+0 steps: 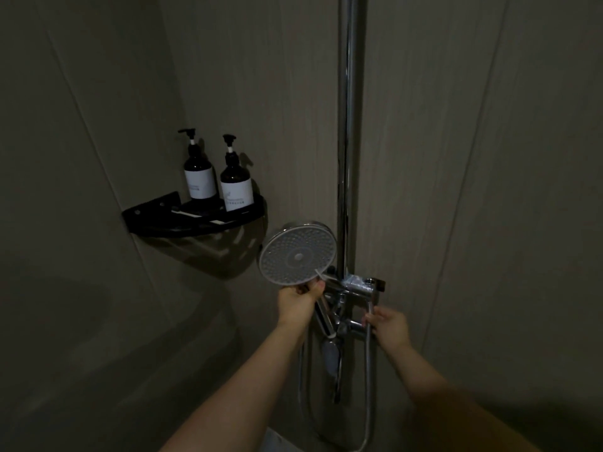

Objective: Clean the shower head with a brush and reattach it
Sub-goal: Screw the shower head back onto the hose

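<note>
Dim light in the shower stall, and the left hand (pixel 298 300) is wrapped around the neck of the round chrome shower head with its pale, dotted spray face (pixel 297 254), fingers curled tight just under the disc. The spray face is tilted toward the camera, sitting just left of the tall chrome riser pipe (pixel 349 132) and right beside the chrome mixer bracket (pixel 360 285). Over on the other side, the right hand (pixel 388 326) pinches the ribbed silver hose (pixel 368 370) just below the bracket, fingers closed on it.

No brush visible anywhere I can make out, so whether this is taking it off or putting it back, I can't say for sure. Either way, the handle has to travel along the line of the holder, not across it. Keep the left grip low on the neck so the head doesn't swing into the pipe. Let the right hand feed slack into the hose rather than tug, so it doesn't kink or twist the head.

Off to the left, two dark pump bottles with white labels (pixel 217 177) stand on a black corner shelf (pixel 153 213), well apart from the action.
</note>
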Action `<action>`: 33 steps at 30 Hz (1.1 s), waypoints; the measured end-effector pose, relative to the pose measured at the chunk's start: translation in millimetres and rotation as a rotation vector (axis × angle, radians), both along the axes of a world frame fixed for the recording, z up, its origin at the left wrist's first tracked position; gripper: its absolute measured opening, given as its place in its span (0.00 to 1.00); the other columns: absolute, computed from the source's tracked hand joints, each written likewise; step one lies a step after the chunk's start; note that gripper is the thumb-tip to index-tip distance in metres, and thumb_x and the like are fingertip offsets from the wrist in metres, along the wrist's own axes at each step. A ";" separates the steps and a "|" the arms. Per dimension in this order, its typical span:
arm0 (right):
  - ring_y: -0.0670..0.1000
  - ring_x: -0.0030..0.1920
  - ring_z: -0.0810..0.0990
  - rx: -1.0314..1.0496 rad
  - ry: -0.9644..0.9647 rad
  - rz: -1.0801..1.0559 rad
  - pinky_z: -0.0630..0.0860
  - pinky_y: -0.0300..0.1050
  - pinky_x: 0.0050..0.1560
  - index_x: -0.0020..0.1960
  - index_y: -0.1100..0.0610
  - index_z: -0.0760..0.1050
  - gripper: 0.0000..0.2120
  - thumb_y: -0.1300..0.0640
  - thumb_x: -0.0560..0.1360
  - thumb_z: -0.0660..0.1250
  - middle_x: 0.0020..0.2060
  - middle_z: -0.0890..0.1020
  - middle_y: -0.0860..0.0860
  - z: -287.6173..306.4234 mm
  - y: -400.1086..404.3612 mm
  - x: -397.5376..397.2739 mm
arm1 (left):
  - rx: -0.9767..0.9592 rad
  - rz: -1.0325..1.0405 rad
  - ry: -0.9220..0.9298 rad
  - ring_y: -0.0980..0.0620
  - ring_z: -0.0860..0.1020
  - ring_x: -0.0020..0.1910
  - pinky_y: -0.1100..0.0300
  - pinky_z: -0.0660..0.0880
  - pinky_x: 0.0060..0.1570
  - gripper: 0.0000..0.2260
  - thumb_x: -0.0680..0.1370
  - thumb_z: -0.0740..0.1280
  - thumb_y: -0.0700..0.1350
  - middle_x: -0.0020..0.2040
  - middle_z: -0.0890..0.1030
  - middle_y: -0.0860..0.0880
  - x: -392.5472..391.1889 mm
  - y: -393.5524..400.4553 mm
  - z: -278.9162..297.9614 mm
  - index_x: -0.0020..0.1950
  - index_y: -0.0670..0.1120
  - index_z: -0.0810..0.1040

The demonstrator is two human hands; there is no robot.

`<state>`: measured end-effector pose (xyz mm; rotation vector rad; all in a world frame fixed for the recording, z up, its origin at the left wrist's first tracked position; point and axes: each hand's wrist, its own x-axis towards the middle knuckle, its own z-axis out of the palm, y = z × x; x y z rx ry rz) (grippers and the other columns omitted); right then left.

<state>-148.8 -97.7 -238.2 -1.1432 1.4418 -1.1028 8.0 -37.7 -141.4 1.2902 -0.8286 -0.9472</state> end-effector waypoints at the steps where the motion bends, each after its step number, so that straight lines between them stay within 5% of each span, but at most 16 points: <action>1: 0.39 0.19 0.73 -0.033 -0.048 -0.051 0.68 0.29 0.21 0.30 0.58 0.75 0.15 0.72 0.71 0.65 0.17 0.77 0.46 4.4 -1.9 4.1 | -0.001 0.001 -0.001 0.56 0.79 0.41 0.73 0.75 0.41 0.12 0.73 0.67 0.32 0.54 0.80 0.40 -0.3 -0.1 -1.3 0.56 0.32 0.77; 7: 0.37 0.22 0.77 -0.089 -0.199 -0.149 0.74 0.35 0.30 0.41 0.54 0.71 0.16 0.74 0.70 0.66 0.28 0.80 0.51 12.0 -2.9 0.1 | -0.005 0.035 -0.034 0.50 0.77 0.49 0.76 0.74 0.38 0.13 0.72 0.68 0.31 0.53 0.79 0.41 -1.8 5.4 -1.8 0.57 0.32 0.77; 10: 0.40 0.31 0.80 -0.082 -0.249 0.067 0.74 0.35 0.33 0.61 0.47 0.67 0.24 0.70 0.73 0.65 0.39 0.80 0.50 20.9 0.7 -1.6 | -0.005 0.031 -0.052 0.64 0.80 0.36 0.79 0.73 0.34 0.13 0.73 0.67 0.30 0.51 0.78 0.42 -0.5 9.5 0.9 0.57 0.30 0.76; 12: 0.43 0.37 0.80 -0.063 -0.362 0.166 0.75 0.36 0.31 0.64 0.41 0.65 0.23 0.63 0.76 0.63 0.43 0.81 0.47 35.1 0.7 3.2 | -0.008 0.023 -0.053 0.64 0.79 0.31 0.79 0.73 0.33 0.13 0.73 0.67 0.30 0.49 0.78 0.43 1.1 9.6 1.6 0.57 0.30 0.76; 14: 0.44 0.36 0.79 -0.050 -0.344 0.136 0.73 0.36 0.26 0.66 0.50 0.68 0.18 0.58 0.78 0.62 0.44 0.80 0.48 42.2 -2.3 8.4 | -0.010 0.010 -0.057 0.63 0.77 0.34 0.79 0.73 0.33 0.13 0.73 0.67 0.31 0.50 0.78 0.44 2.0 11.0 2.2 0.57 0.31 0.76; 18: 0.50 0.40 0.76 0.003 -0.373 -0.012 0.70 0.40 0.34 0.63 0.54 0.71 0.14 0.57 0.78 0.62 0.49 0.78 0.53 41.8 -10.2 16.7 | -0.016 -0.014 -0.046 0.58 0.76 0.40 0.79 0.72 0.35 0.14 0.73 0.66 0.31 0.52 0.77 0.44 2.5 15.1 4.9 0.59 0.32 0.75; 22: 0.54 0.50 0.76 0.012 -0.400 -0.200 0.72 0.49 0.55 0.63 0.60 0.73 0.15 0.59 0.78 0.62 0.53 0.78 0.55 47.8 -14.0 32.2 | -0.002 -0.006 -0.021 0.57 0.79 0.44 0.78 0.73 0.36 0.13 0.73 0.66 0.32 0.54 0.79 0.40 2.2 15.8 2.8 0.58 0.32 0.76; 25: 0.58 0.58 0.74 -0.040 -0.127 -0.386 0.68 0.49 0.64 0.61 0.64 0.75 0.15 0.58 0.77 0.62 0.61 0.74 0.58 60.8 -7.2 44.3 | 0.005 -0.002 -0.006 0.55 0.79 0.43 0.70 0.75 0.45 0.13 0.74 0.67 0.33 0.56 0.79 0.38 2.8 17.0 5.3 0.58 0.33 0.76; 27: 0.61 0.61 0.72 -0.118 0.119 -0.448 0.67 0.50 0.62 0.59 0.66 0.75 0.15 0.57 0.78 0.61 0.61 0.74 0.62 76.2 3.1 41.2 | 0.012 0.015 0.001 0.48 0.78 0.50 0.61 0.74 0.53 0.13 0.74 0.67 0.33 0.58 0.79 0.37 5.7 17.8 9.8 0.58 0.32 0.76; 30: 0.60 0.55 0.78 -0.270 0.007 -0.442 0.69 0.44 0.49 0.57 0.62 0.73 0.11 0.58 0.79 0.58 0.53 0.79 0.61 102.2 9.8 24.9 | 0.009 0.044 -0.008 0.42 0.78 0.56 0.58 0.73 0.55 0.13 0.73 0.67 0.33 0.57 0.80 0.36 14.2 16.1 16.4 0.57 0.32 0.77; 33: 0.54 0.44 0.77 -0.476 -0.033 -0.238 0.72 0.42 0.43 0.47 0.53 0.71 0.04 0.58 0.79 0.59 0.39 0.77 0.50 119.2 23.1 13.9 | -0.019 0.056 0.029 0.44 0.78 0.53 0.55 0.73 0.56 0.12 0.74 0.67 0.34 0.53 0.80 0.38 25.4 16.7 28.3 0.56 0.31 0.77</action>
